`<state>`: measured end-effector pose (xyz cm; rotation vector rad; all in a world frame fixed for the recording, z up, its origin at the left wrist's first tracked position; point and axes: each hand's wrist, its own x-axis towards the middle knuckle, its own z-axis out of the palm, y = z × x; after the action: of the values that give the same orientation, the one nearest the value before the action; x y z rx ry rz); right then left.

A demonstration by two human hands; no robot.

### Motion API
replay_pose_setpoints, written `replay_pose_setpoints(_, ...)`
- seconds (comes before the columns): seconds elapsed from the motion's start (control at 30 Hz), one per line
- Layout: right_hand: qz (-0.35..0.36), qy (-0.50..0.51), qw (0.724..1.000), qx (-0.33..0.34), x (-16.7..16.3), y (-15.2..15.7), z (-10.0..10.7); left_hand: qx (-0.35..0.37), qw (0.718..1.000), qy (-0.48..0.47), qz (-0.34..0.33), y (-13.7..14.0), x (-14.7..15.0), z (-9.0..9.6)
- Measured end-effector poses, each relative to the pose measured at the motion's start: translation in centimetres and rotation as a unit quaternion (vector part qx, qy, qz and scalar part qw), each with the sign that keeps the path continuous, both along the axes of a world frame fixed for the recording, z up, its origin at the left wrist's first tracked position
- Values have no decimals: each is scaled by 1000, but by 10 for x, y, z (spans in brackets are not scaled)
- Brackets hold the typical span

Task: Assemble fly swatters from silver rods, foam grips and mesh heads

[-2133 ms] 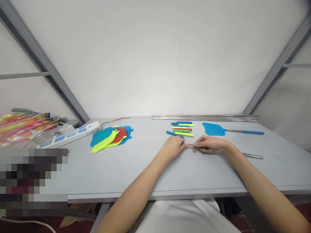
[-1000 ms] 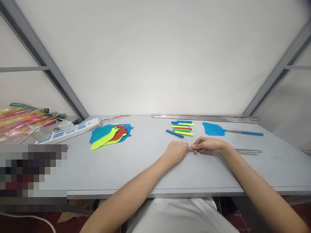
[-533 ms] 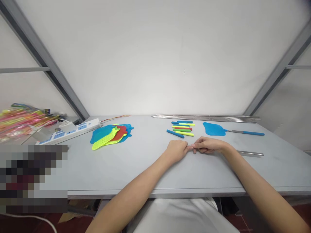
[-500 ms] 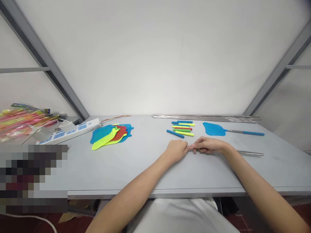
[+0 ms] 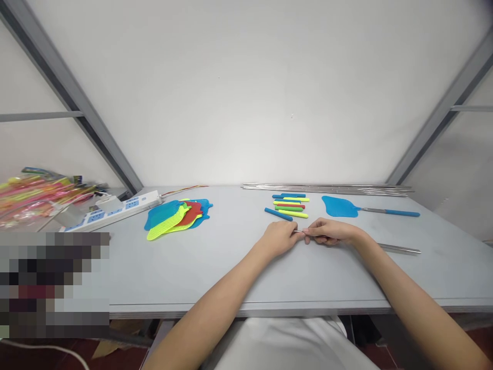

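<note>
Both hands are close together above the middle of the table, pinching a thin metal rod (image 5: 299,232). My left hand (image 5: 280,236) is closed around its left end. My right hand (image 5: 327,231) has thumb and fingers closed on it just to the right, and a short bright stretch shows between the hands. Past my right wrist a thicker silver length (image 5: 400,249) sticks out, apparently the same rod; my hand and forearm hide the join. Just beyond my hands lie several coloured handle grips (image 5: 290,207) in blue, yellow, red and green.
A blue fly swatter (image 5: 341,206) with a blue grip lies at the right. Several metal rods (image 5: 327,189) lie along the wall. Blue, yellow and red swatter heads (image 5: 165,223) overlap at the left, near a white power strip (image 5: 127,206). Wrapped colourful items (image 5: 42,192) are farther left.
The silver length beyond my right wrist has tipped slightly, its far end lower. Slightly more thin rod shows between my hands, which otherwise stay in place.
</note>
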<state>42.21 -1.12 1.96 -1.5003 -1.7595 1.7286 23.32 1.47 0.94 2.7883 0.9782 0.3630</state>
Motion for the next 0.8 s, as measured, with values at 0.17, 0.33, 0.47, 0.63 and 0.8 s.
replay_pose_setpoints(0.17, -10, 4, 1000, 7, -2, -1, 1, 9, 1000, -12, -14, 4, -2, 4)
replay_pose_setpoints(0.33, -28, 16, 999, 9, -4, -1, 2, 55, 998, -27, 7, 9, -5, 4)
replay_pose_setpoints(0.47, -34, 18, 999, 2, -4, -1, 4, 39, 998, -28, 27, 13, -12, 8)
replay_pose_setpoints(0.63, -27, 21, 999, 0, 0, -1, 5, -19, 999, -25, 29, 17, -20, 18)
replay_pose_setpoints(0.8, -24, 9, 1000, 4, 6, -2, 7, -30, 998, -29, 40, 19, -22, 17)
